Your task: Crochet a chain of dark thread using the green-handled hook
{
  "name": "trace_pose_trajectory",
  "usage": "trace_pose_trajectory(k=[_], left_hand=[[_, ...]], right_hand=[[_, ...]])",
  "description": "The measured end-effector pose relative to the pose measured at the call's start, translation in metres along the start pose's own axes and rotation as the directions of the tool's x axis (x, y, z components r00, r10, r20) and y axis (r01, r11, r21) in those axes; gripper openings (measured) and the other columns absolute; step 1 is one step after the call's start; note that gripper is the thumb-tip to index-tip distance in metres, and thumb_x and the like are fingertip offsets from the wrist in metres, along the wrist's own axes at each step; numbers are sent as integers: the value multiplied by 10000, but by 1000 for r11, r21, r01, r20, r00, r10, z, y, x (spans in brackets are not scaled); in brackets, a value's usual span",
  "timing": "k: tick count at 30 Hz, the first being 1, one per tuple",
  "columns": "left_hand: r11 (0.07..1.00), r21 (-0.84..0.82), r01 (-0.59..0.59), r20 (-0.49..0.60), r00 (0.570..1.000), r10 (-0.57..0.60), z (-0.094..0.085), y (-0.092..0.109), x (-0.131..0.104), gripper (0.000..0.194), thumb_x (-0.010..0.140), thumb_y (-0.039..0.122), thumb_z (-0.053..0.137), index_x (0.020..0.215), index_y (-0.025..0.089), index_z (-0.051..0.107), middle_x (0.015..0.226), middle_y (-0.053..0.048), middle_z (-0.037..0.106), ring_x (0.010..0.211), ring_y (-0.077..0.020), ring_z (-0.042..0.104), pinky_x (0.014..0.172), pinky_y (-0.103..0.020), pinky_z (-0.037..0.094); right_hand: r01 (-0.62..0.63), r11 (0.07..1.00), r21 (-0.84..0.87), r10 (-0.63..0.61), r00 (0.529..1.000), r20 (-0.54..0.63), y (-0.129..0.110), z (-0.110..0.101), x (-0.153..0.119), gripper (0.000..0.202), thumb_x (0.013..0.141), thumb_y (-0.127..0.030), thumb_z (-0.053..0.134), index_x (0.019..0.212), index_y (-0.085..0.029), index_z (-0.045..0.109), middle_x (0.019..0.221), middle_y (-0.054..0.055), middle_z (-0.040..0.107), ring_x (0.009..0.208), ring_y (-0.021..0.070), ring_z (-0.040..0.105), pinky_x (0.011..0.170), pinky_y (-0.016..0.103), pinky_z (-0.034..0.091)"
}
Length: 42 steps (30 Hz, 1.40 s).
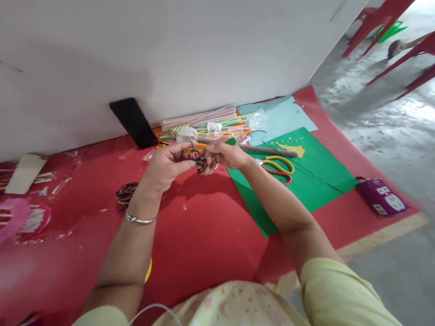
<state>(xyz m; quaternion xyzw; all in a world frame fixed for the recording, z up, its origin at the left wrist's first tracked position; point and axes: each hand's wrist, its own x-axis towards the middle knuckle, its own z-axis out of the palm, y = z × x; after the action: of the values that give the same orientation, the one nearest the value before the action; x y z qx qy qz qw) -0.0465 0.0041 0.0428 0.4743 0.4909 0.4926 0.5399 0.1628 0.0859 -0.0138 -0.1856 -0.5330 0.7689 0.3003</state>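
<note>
1. The left hand [170,164] pinches a small multicoloured yarn piece [201,168] between thumb and fingers, with a dark yarn strand [192,145] at its forefinger; the right hand [223,155] is closed around a green-handled tool [232,141], probably a crochet hook; its tip is hidden.
2. The yarn piece sits between both hands, above the middle of the red-covered desk [199,225]; the fingers cover much of it.
3. What could go wrong: a loop might slip off if the left pinch loosens or the strand goes slack; the tool could split or snag the yarn, since the work is small and mostly hidden by fingers.
4. The loose yarn bundle [126,195] lies just left of the left wrist; it could tangle or drag if the forearm catches it; the scissors [280,165] lie just right of the right wrist, so a careless sweep might knock them.
5. Containers: the purple printed pack [382,197] lies at the right edge, contents not visible; clear plastic wrapping [257,119] lies at the far side by the pastel sticks [201,118], and I cannot tell whether it encloses any; more clear plastic [63,184] lies at the left, its contents equally unclear.
</note>
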Motion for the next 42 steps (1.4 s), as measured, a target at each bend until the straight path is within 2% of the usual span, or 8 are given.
trace_pose_trajectory(k=[6,8,10,13,18,27,35,42], left_hand=[[989,118,-92,-136,985,108,1,-9,2,485,637,146,918,1120,186,910,787,-12,739,682,-134,620,505,-193,442],[981,140,-132,-225,961,162,4,-13,4,462,635,147,920,1094,190,906,776,3,727,679,-125,614,529,-193,462],[978,98,-183,-308,929,204,7,-14,6,442,626,141,923,1064,205,900,751,31,693,669,-102,584,563,-185,477],[981,-93,-172,-319,938,134,10,-11,7,435,612,137,915,1040,207,889,672,63,604,575,-61,477,511,-173,390],[952,-305,6,-183,981,-65,5,-1,7,382,590,146,916,967,191,871,615,46,604,483,-44,386,441,-187,241],[937,-320,140,-17,988,-154,-8,2,6,460,552,111,902,1007,168,885,678,12,656,488,-46,440,444,-179,249],[982,-173,-75,-206,978,39,-3,-2,9,398,543,112,870,932,188,909,576,73,496,495,-43,351,470,-198,254],[983,32,-180,-312,933,181,-3,-6,9,298,593,123,824,869,200,905,671,20,633,635,-106,502,551,-218,346]], right_hand=[[80,938,-336,-119,988,-97,-17,16,-10,414,1017,-527,648,801,-180,711,736,100,789,679,232,792,653,339,674],[187,784,-591,-284,956,-74,-21,25,-13,436,1092,-480,550,791,-207,709,798,103,781,784,229,774,815,383,683],[284,539,-793,-449,893,14,-20,33,-13,438,1131,-453,502,812,-224,697,904,120,772,898,241,749,953,421,653],[307,247,-919,-561,819,123,-7,39,-9,402,1152,-463,484,890,-231,682,1072,153,768,1013,261,746,998,439,637],[313,41,-949,-615,757,223,14,34,-7,385,1186,-446,456,1061,-192,717,1278,212,765,1182,291,774,1098,488,647],[402,48,-914,-557,771,310,16,21,-4,404,1163,-535,554,1201,-195,767,1401,206,761,1370,318,742,1216,534,610],[309,50,-950,-527,816,238,12,30,-4,377,1173,-449,513,1099,-208,794,1390,172,788,1273,288,776,1226,478,600],[304,157,-940,-473,858,198,-2,39,-7,383,1150,-444,526,976,-204,768,1339,192,802,1183,311,795,1159,515,624]])
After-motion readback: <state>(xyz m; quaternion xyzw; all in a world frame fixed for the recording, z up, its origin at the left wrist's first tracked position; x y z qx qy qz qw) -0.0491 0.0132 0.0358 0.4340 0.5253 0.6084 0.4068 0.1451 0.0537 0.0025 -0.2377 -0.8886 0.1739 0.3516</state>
